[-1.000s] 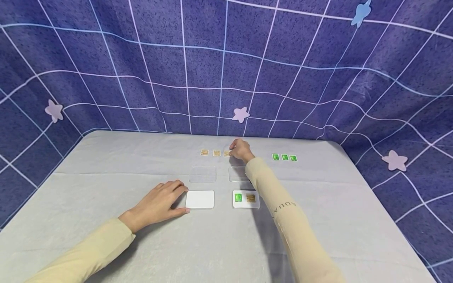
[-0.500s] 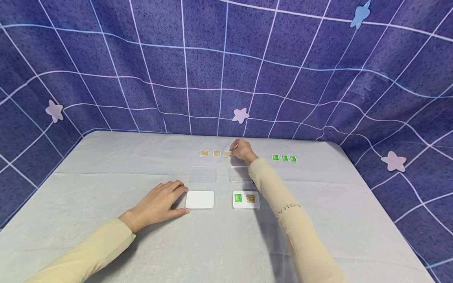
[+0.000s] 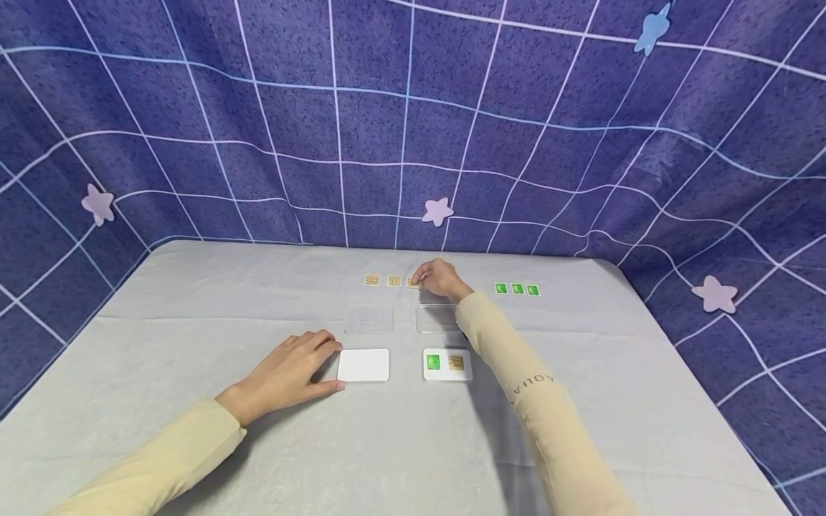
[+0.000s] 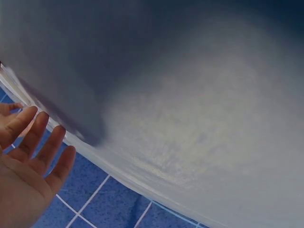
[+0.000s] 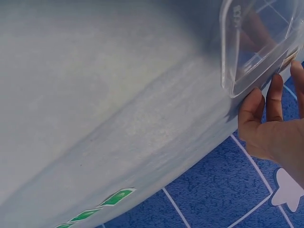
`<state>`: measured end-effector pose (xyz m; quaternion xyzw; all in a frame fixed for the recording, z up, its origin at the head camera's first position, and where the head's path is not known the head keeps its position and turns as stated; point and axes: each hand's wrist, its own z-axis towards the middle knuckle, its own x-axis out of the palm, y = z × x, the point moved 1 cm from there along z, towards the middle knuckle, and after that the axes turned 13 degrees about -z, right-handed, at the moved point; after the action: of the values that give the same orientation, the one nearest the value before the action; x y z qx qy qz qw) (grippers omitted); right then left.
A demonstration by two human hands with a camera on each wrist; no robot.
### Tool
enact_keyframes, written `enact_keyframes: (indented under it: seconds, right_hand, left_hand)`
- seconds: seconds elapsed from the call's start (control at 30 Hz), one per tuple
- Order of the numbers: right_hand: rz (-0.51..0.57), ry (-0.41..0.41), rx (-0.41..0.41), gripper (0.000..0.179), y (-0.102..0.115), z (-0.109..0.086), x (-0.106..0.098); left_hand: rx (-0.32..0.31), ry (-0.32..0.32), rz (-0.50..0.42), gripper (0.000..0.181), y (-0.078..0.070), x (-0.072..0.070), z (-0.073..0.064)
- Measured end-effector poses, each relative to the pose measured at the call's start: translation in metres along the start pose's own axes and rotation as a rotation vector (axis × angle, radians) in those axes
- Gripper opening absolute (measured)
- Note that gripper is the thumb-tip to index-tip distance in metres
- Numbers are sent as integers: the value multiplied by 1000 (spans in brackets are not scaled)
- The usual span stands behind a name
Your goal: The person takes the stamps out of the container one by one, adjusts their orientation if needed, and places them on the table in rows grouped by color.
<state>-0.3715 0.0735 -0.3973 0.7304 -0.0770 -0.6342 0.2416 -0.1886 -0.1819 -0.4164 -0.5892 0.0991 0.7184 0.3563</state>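
Observation:
My right hand (image 3: 441, 278) reaches to the back of the table. Its bent fingers pinch at the right side of a brown stamp (image 3: 411, 284), which they partly cover. Two more brown stamps, including a middle one (image 3: 394, 282), lie flat to its left. My left hand (image 3: 293, 369) rests on the table, fingers loosely spread. Its thumb and a fingertip touch the left edge of a flat clear case with a blank white card (image 3: 363, 365). To the right of that, a similar case (image 3: 447, 376) has a green stamp (image 3: 433, 362) and a brown stamp on its white card.
Two clear plastic lids, one on the left (image 3: 368, 333) and one on the right (image 3: 426, 332), lie behind the cases. The right sleeve overlaps the right one. Three green stamps, one in the middle (image 3: 518, 289), lie at the back right. A blue curtain (image 3: 284, 143) hangs behind the table.
My right hand has shifted slightly left and toward me, so its fingertips now cover more of the brown stamp. The left hand has stayed in place.

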Motion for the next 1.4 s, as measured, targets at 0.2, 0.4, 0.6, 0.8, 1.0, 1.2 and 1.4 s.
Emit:
enact_keyframes:
  seconds: [0.2, 0.4, 0.6, 0.8, 1.0, 1.2, 1.4]
  right_hand:
    - [-35, -1, -13, 26, -1, -1, 1]
    - [-30, 5, -33, 24, -2, -3, 0]
    - [3, 16, -60, 26, -4, -7, -4]
    - [-2, 12, -113, 26, -7, -13, -7]
    - [10, 0, -152, 23, -9, -24, -13]
    - [35, -13, -202, 22, -13, -36, -17]
    - [51, -7, -277, 22, -18, -54, -21]
  left_hand:
    - [0, 3, 1, 57, -1, -1, 1]
    - [4, 4, 5, 57, -3, -2, 1]
    - [-2, 8, 15, 57, -4, -3, 1]
    - [-7, 20, 23, 58, -5, -4, 3]
    - [10, 21, 28, 60, -7, -6, 8]
    - [40, 9, 17, 61, -11, -4, 15]
    - [46, 24, -9, 61, -19, 1, 20]
